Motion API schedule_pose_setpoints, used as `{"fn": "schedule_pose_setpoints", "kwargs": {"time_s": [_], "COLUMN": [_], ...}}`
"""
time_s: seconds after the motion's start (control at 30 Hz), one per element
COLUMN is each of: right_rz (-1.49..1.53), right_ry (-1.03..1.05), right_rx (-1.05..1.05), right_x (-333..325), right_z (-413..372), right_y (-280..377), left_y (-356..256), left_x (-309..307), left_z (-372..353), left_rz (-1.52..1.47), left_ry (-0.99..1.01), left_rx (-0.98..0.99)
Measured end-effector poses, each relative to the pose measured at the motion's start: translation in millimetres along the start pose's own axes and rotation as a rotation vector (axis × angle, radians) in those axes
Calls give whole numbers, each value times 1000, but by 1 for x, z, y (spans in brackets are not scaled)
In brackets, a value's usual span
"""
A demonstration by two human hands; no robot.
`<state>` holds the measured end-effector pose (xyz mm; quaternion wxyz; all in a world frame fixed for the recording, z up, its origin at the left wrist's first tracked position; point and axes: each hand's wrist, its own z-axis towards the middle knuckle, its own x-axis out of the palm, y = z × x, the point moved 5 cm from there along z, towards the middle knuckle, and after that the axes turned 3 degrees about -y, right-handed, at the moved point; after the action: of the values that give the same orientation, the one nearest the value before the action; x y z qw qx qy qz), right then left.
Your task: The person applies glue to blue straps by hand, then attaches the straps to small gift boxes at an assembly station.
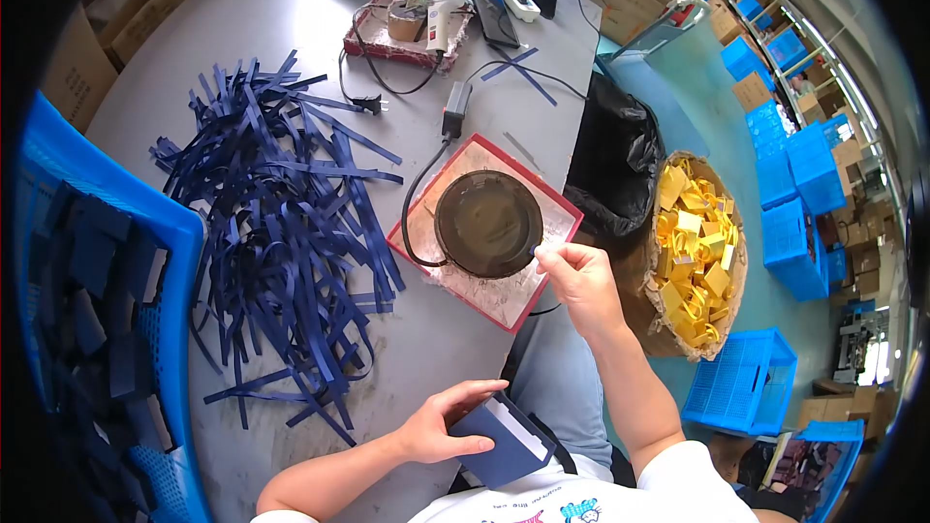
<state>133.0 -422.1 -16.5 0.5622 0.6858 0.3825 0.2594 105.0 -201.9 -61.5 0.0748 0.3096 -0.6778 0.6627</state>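
A small navy box [504, 441] with a white inside is held at my lap, my left hand [448, 426] gripping it with fingers behind and thumb in front. My right hand [581, 286] is pinched at the right rim of a round dark hot plate [487, 225]. A tiny bluish bit shows at its fingertips, too small to name. The hot plate rests on a whitish board with red edges [441, 283], with a cord running from its left side. Left of it lies a tangled heap of navy ribbon strips [281, 223].
A blue crate [179, 329] of navy boxes stands at the left. On the right are a black bag [610, 165] and a sack of yellow pieces [697, 252]. A power strip [441, 24], a phone [496, 17] and cords lie at the back of the table [387, 368].
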Motion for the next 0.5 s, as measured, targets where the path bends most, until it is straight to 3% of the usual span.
{"fn": "schedule_pose_setpoints", "kwargs": {"time_s": [0.5], "right_rz": [-66], "right_ry": [-49], "right_rx": [-21], "right_x": [-7], "right_z": [-4], "right_y": [-3], "left_y": [1], "left_x": [1], "left_z": [0], "left_rz": [23], "left_ry": [18], "left_rx": [16]}}
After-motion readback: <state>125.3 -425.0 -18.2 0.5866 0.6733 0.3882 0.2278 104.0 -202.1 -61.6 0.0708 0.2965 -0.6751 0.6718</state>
